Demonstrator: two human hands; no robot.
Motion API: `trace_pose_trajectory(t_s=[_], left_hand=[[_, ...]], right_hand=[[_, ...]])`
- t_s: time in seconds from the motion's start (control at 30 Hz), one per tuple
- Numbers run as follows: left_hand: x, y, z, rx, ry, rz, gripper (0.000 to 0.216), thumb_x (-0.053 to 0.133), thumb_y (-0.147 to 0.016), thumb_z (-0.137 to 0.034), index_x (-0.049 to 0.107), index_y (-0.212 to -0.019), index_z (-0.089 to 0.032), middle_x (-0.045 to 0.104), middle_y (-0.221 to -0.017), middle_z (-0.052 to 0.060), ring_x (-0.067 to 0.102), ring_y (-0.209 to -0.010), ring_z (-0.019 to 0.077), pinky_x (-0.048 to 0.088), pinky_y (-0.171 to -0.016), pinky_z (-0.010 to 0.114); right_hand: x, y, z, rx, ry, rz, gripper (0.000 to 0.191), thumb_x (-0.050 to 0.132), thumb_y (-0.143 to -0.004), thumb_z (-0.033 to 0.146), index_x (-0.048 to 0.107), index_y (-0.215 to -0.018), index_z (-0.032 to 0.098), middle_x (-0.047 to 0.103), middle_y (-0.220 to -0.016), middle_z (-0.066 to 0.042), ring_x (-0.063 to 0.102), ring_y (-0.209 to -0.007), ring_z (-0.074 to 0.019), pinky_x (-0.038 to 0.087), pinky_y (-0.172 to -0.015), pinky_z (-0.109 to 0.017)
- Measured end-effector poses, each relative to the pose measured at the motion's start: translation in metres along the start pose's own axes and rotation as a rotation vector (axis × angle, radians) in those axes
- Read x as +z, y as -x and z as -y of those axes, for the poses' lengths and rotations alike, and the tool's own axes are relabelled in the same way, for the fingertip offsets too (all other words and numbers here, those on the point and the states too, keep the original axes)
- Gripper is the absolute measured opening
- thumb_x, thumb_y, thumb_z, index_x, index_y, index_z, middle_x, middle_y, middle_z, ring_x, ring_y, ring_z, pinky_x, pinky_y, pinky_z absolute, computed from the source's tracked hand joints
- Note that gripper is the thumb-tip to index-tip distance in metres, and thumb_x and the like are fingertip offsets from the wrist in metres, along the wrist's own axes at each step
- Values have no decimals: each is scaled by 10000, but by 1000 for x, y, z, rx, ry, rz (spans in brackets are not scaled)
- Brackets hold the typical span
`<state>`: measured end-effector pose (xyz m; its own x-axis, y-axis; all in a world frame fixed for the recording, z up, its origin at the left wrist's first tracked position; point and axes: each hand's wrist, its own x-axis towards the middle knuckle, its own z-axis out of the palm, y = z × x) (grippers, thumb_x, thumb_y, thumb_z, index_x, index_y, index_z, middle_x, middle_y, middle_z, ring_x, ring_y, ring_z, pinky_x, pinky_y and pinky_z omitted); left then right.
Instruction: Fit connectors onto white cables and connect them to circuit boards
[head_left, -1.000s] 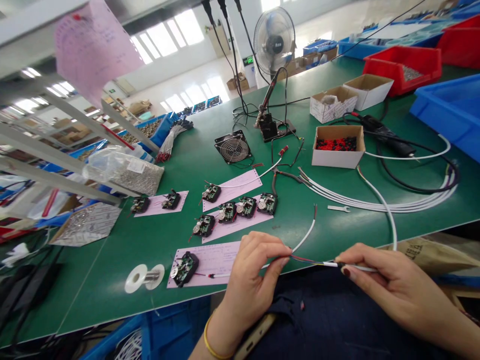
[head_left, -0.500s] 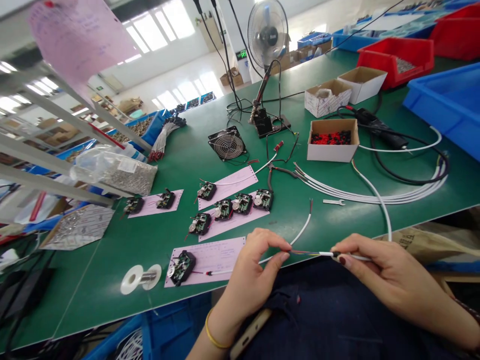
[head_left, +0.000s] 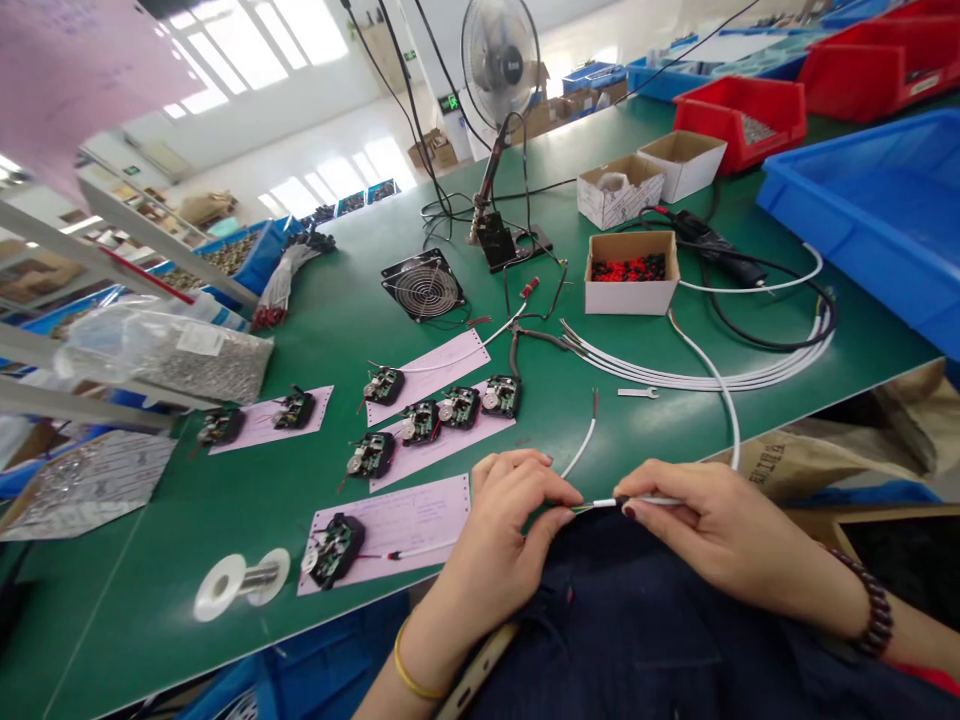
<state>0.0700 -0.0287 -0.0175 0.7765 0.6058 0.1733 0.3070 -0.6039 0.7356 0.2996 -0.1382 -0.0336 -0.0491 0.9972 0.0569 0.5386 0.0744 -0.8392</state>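
Observation:
At the near edge of the green bench, my left hand [head_left: 510, 520] pinches the thin coloured wires that stick out of a white cable [head_left: 716, 385]. My right hand [head_left: 697, 525] grips the white sheath of the same cable just to the right, thumb and fingers closed. The cable runs up from my right hand and curves back toward the coil of white cables [head_left: 712, 370]. A second short white cable end [head_left: 581, 445] lies just beyond my hands.
Several small circuit boards [head_left: 439, 415] lie on pink paper slips. A solder spool [head_left: 240, 582] sits at the near left. A cardboard box of red parts [head_left: 631, 272], a small fan grille [head_left: 421, 288], a soldering iron stand [head_left: 495, 235], a wrench [head_left: 637, 393] and blue bins [head_left: 862, 210] stand further back.
My hands have drawn closer together along the cable, leaving a shorter stretch of bare wires between them. The camera has shifted so the bench sits further left.

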Motion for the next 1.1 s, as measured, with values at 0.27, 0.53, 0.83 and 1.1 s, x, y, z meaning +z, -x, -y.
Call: trace_pose_trajectory(t_s=[0.27, 0.53, 0.83, 1.1], left_hand=[[8, -8, -6, -5, 14, -38, 127, 722, -954, -175, 619, -932, -245, 667, -903, -39, 571, -1043, 213, 291, -965, 367], [1, 1, -13, -42, 83, 28, 143, 567, -963, -103, 604, -959, -242, 647, -989, -11, 549, -1116, 205, 303, -1003, 362], [0, 1, -14, -39, 137, 56, 126, 567, -988, -121, 610, -960, -235, 641, -955, -25, 564, -978, 175, 321, -959, 341], [-1, 6, -10, 17, 80, -46, 113, 651, -987, -148, 636, -987, -260, 662, -955, -36, 560, -1062, 191, 302, -994, 346]], right_hand=[[3, -3, 0, -41, -27, 2, 138, 563, -1035, 292, 694, -1026, 251, 751, -907, 60, 694, -802, -99, 445, -728, -211], [8, -4, 0, -77, -18, 53, 212, 474, -1077, 304, 668, -1043, 225, 726, -889, 2, 676, -786, -148, 449, -726, -258], [8, -6, 7, -120, 68, 106, 239, 373, -1092, 277, 575, -985, 207, 659, -824, -2, 633, -727, -164, 430, -676, -280], [13, -8, 6, -58, -46, 110, 257, 394, -1092, 317, 589, -963, 213, 616, -802, 6, 588, -707, -150, 405, -668, -267]])
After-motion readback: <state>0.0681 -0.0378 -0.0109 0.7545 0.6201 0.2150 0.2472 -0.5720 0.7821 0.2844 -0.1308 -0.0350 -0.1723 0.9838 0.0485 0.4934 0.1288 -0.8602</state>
